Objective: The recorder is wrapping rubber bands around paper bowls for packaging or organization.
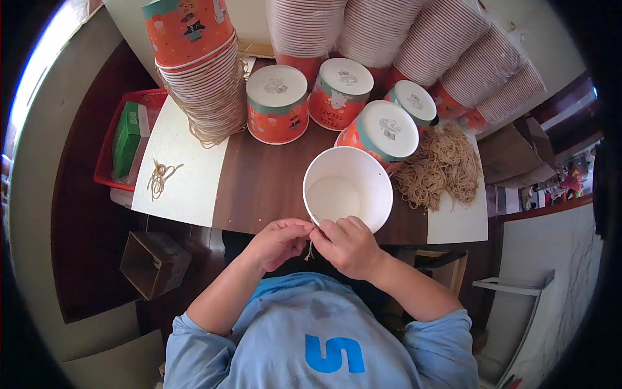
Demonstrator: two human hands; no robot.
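Note:
A paper bucket (pixel 379 188) with a white inside tilts toward me at the table's front edge. My right hand (pixel 350 246) is closed on its near rim, fingers over the edge and thumb toward the left. Beside it, my left hand (pixel 278 245) is closed in a pinch at the rim, its fingertips meeting my right thumb. A thin beige cord (pixel 309 251) hangs down between the two hands, its end frayed. The fingertips hide how the cord passes the rim. A small hole shows in the bucket's far right wall.
Upside-down orange-and-green buckets (pixel 277 107) stand behind. A tall nested stack (pixel 204 84), draped with cords, is at left; wrapped stacks (pixel 382 32) line the back. A cord heap (pixel 444 165) lies right, a few loose cords (pixel 161 178) left. A cardboard box (pixel 155 264) stands below left.

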